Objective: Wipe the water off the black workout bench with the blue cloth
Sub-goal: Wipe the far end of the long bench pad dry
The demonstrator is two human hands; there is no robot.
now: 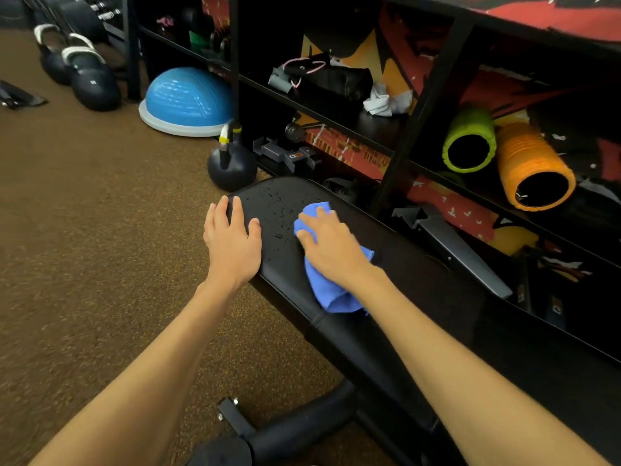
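The black workout bench (413, 274) runs from the centre of the view toward the lower right, its padded far end rounded. Water droplets (280, 210) dot that far end. My right hand (331, 245) lies flat on the blue cloth (331, 294), pressing it onto the pad just right of the droplets; cloth sticks out past the fingertips and back under the wrist. My left hand (232, 240) rests palm down on the bench's left edge, fingers spread, holding nothing.
A black kettlebell (231, 164) stands on the brown floor just beyond the bench end. A blue balance dome (188, 100) and more kettlebells (79, 67) sit further back left. A black shelf rack (400, 142) with green and orange foam rollers (534, 166) runs along the right.
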